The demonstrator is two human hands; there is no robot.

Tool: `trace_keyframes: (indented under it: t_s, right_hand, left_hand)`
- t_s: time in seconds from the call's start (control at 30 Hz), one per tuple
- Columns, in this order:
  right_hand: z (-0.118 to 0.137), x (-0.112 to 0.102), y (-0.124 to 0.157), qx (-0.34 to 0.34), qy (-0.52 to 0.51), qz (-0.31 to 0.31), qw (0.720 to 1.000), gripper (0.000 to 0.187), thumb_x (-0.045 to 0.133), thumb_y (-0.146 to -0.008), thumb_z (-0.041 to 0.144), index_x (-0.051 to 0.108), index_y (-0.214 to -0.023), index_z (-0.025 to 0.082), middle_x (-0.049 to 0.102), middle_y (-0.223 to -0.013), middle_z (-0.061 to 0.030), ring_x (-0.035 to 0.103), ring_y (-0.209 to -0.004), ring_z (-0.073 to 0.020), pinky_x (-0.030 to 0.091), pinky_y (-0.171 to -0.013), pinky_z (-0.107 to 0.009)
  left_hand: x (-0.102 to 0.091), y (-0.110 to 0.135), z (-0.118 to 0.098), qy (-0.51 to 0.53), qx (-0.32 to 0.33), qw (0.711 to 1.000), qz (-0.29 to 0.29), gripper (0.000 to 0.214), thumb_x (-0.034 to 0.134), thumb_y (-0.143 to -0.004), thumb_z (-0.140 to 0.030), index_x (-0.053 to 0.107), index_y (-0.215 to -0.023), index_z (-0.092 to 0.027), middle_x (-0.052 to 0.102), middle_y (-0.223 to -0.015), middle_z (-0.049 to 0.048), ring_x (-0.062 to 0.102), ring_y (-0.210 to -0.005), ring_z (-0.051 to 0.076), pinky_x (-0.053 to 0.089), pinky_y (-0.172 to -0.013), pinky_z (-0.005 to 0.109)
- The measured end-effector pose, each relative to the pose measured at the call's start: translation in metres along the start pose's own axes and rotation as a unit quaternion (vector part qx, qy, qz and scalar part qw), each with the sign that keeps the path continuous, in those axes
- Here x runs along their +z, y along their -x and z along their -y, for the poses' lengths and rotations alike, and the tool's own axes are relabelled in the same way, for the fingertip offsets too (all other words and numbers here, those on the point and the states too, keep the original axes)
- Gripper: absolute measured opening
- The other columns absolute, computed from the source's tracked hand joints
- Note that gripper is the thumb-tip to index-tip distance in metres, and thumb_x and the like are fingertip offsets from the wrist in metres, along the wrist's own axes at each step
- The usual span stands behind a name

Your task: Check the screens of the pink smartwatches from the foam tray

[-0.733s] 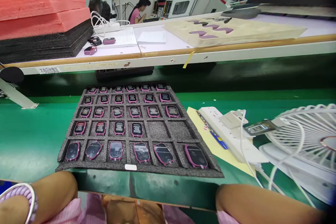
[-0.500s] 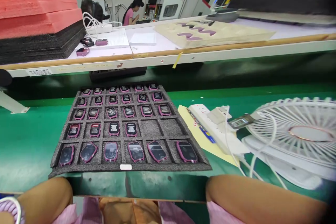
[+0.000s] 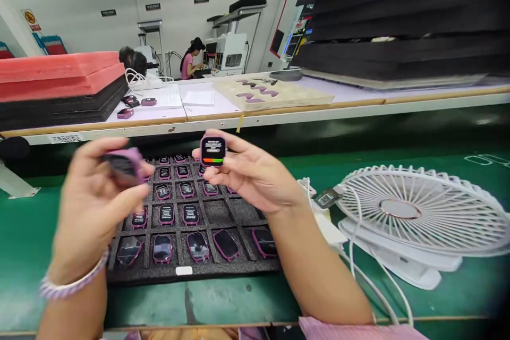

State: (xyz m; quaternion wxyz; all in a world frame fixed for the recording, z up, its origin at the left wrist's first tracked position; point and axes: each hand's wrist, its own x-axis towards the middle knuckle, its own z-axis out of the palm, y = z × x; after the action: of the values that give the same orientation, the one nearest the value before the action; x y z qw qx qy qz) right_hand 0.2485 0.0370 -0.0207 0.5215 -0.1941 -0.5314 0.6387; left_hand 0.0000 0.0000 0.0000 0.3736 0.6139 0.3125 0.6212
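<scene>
A black foam tray (image 3: 207, 271) lies on the green belt in front of me, its pockets holding several pink-rimmed watch bodies (image 3: 190, 214). Two pockets in the second row from the front stand bare. My right hand (image 3: 255, 175) is raised above the tray and pinches one watch body (image 3: 212, 150), whose lit screen with a red and green bar faces me. Raised to the left, my left hand (image 3: 98, 204) grips another pink watch body (image 3: 121, 163), blurred by motion. A beaded bracelet circles my left wrist.
A white desk fan (image 3: 414, 212) lies flat to the right, with a power strip and white cables beside it. Behind the belt runs a long bench bearing pink and black foam stacks (image 3: 59, 87), loose watches and a beige board. Two people sit far back.
Both hands have come up from below the belt's edge, each with a watch body in it. The view has tilted upward and shifted right.
</scene>
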Motion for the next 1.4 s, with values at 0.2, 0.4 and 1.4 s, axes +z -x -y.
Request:
trace_keyframes:
  t_s: [0.2,0.4,1.4]
  right_hand:
    - [-0.026,0.007,-0.011,0.031,0.001,0.007,1.0,0.057,0.086,-0.08,0.018,0.06,-0.13,0.023,0.075,-0.111,-0.0058,0.071,-0.076,-0.015,0.059,-0.068,-0.026]
    - [-0.026,0.009,-0.008,0.019,0.048,-0.01,0.999,0.052,0.084,-0.077,0.02,0.06,-0.124,0.022,0.073,-0.107,-0.0046,0.065,-0.067,-0.0133,0.051,-0.06,-0.026]
    - [-0.029,0.008,-0.011,-0.016,0.076,-0.028,0.997,0.046,0.091,-0.08,0.035,0.063,-0.113,0.021,0.062,-0.089,0.0014,0.055,-0.057,-0.0098,0.049,-0.054,-0.024]
  left_hand:
    - [0.018,-0.015,0.044,0.067,-0.078,0.993,0.053,0.059,0.086,-0.074,-0.02,0.055,-0.123,-0.024,0.068,-0.104,0.0023,0.068,-0.077,0.012,0.059,-0.064,0.02]
    - [0.021,-0.016,0.049,0.077,-0.09,0.991,0.06,0.052,0.082,-0.075,-0.018,0.056,-0.12,-0.022,0.066,-0.097,-0.0015,0.064,-0.062,0.006,0.06,-0.061,0.019]
    - [0.027,-0.01,0.052,0.102,-0.125,0.984,0.077,0.044,0.072,-0.087,-0.026,0.063,-0.13,-0.019,0.074,-0.101,0.003,0.078,-0.07,0.015,0.069,-0.069,0.026]
